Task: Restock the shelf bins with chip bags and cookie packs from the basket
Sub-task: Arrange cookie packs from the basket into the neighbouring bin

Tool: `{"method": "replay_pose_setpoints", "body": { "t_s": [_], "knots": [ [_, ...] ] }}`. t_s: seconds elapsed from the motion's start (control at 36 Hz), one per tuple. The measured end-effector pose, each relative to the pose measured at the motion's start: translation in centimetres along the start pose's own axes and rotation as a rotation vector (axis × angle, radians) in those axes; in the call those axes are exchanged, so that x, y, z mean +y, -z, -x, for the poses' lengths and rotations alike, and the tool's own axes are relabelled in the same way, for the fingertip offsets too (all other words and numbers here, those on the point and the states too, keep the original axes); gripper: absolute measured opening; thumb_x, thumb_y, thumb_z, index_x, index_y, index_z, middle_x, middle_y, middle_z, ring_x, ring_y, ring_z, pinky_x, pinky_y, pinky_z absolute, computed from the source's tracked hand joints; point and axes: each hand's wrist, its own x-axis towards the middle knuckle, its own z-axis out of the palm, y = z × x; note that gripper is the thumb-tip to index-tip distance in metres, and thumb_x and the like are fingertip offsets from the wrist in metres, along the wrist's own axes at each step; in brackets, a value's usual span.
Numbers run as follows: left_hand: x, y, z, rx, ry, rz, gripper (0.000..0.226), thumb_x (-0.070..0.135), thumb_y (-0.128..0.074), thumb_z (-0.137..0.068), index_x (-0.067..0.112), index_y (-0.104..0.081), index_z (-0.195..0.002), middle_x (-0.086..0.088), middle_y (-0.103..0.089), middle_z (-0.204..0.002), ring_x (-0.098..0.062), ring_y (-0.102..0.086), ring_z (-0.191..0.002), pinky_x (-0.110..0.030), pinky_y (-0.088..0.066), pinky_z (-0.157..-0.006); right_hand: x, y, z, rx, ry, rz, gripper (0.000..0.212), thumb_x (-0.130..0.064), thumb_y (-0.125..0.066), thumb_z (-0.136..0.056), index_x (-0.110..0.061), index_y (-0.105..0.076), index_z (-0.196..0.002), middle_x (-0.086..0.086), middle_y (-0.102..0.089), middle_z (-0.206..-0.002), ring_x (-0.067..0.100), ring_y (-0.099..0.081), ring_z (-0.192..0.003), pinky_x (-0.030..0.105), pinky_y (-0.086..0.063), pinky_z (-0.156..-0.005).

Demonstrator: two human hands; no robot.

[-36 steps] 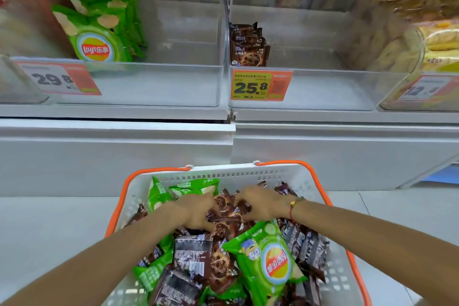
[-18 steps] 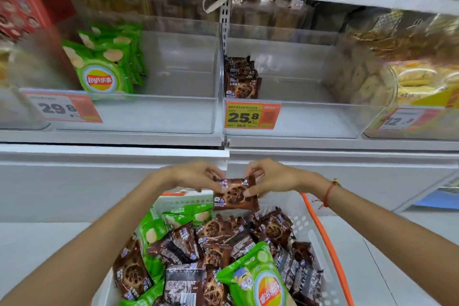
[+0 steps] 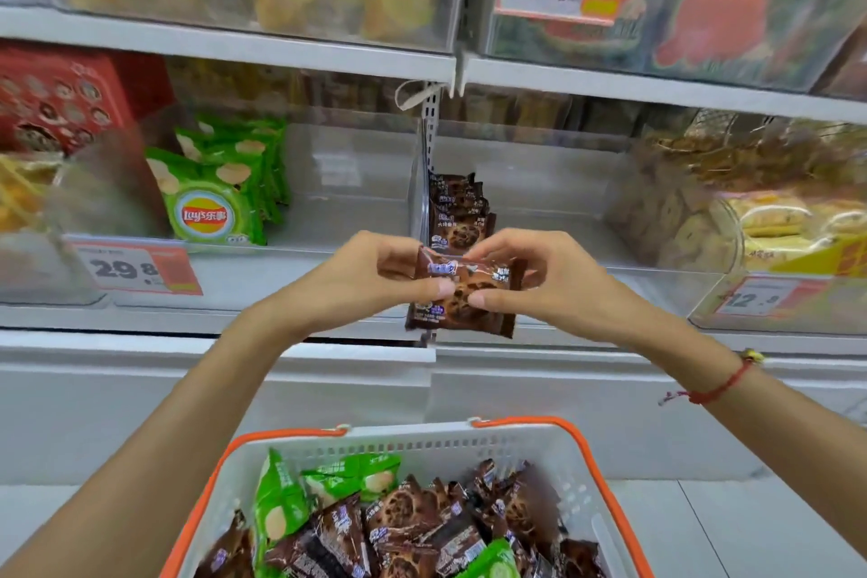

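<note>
Shop shelving [image 3: 225,45] fills the view, white and tiered, with clear plastic bins along the middle shelf and orange-and-white price tags clipped to their front edges. Going from the left edge of that shelf: a red box [image 3: 70,99] with round biscuits pictured on it, then the chip bin [image 3: 291,268], where green chip bags [image 3: 213,202] stand in a row against its left wall and the rest is bare. Right of the upright divider is the cookie bin [image 3: 586,249], with a short row of brown cookie packs [image 3: 457,211] tucked into its left rear corner. Further right sit blurred bins of yellow-wrapped goods.

Just in front of the cookie bin's front left corner, one cookie pack [image 3: 462,296] is held up between both hands. The left hand [image 3: 366,282] pinches its left side with thumb and curled fingers, and the right hand [image 3: 539,282] pinches its right side the same way; a red cord is tied at the right wrist.

Judging by this, the step in hand is carrying a pack to its bin. The next move calls for lifting it over the front lip and standing it upright in front of the packs already there.

Below, near the bottom edge, the white basket [image 3: 422,441] with orange handles stands on a pale floor, well stocked with brown packs and several green bags, so most of the restocking looks yet to be done
</note>
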Motion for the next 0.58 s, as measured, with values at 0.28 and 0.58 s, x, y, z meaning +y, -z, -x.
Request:
{"method": "replay_pose_setpoints", "body": {
  "t_s": [0.28, 0.58],
  "knots": [
    [-2.8, -0.3, -2.3, 0.437, -0.124, -0.29, 0.063, 0.047, -0.075, -0.074, 0.035, -0.051, -0.131, 0.019, -0.054, -0.129, 0.001, -0.052, -0.115, -0.032, -0.045, -0.098, 3.4, 5.3, -6.1, 0.254, -0.083, 0.026, 0.025, -0.017, -0.081, -0.073, -0.021, -0.067, -0.094, 0.001, -0.07, -0.093, 0.01, -0.064, -0.085, 0.026, -0.052, -0.079],
    [-3.6, -0.4, -3.0, 0.476, -0.122, -0.368, 0.064, 0.044, -0.077, -0.073, 0.05, -0.047, -0.128, 0.038, -0.053, -0.121, 0.012, -0.059, -0.096, -0.029, -0.052, -0.086, 8.9, 1.8, -12.4, -0.047, -0.155, 0.503, 0.036, -0.032, -0.081, -0.074, -0.02, -0.069, -0.106, -0.002, -0.065, -0.109, 0.017, -0.058, -0.101, 0.037, -0.049, -0.087]
  ]
}}
